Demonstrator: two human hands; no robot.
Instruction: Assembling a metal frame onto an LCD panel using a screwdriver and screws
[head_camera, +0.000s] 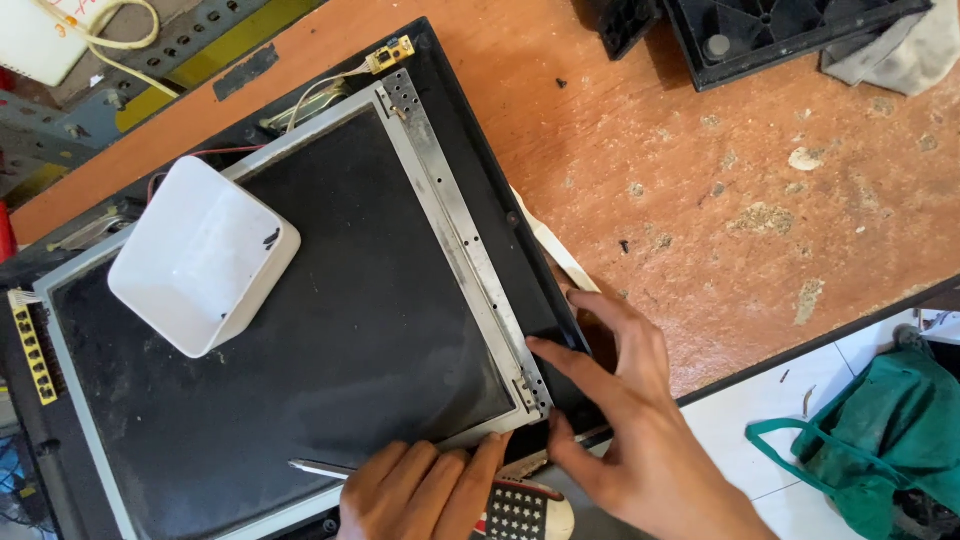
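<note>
While I lean over the orange worktable (700, 200), my right hand (630, 420) lies spread at the near right corner of the dismantled flat screen panel (330, 330), which rests tilted across the table with that corner close to the table's edge. My forefinger stretches flat along the black outer frame (480, 150) beside the metal side bracket (460, 230), my thumb presses the frame's lower corner, and the other fingers curl over its outer edge; the hand is mostly open and grips nothing fully, only bearing on the frame. My left hand (420, 495) sits just beside it at the bottom edge of the panel, its fingers bent loosely together with the tips touching the grey rim, and a slim silver-tipped tool (320, 467) pokes out from beneath it; I cannot tell whether I am gripping that tool or merely covering it. On the dark panel surface, toward its far left, stands a white square plastic tub (200, 255). A small yellow circuit strip (30, 345) runs along the panel's left side. Off the table to the right, on the white floor, lies a green cloth bag (880, 430).
</note>
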